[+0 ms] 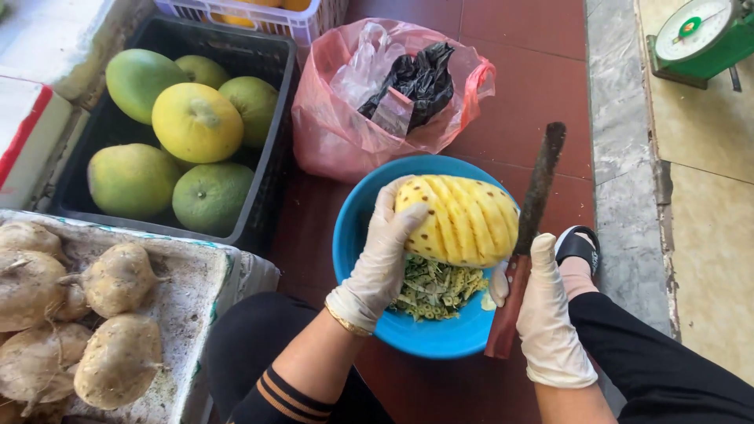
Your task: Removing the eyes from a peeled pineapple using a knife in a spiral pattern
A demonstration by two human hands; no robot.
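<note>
Head view looks down at our two gloved hands over a blue bowl on the red floor. Our left hand is wrapped around the end of a peeled yellow pineapple and holds it above the bowl. Our right hand is closed on the red handle of a long dark knife, and the blade points up, just beside the pineapple. Green and yellow peel scraps lie in the bowl under the fruit. Behind the bowl sits a pink bag with a black bag inside it. To the left, a black crate holds big green and yellow fruits. Near our left knee, brown roots lie in a white box. A green scale stands far off at the top right.
</note>
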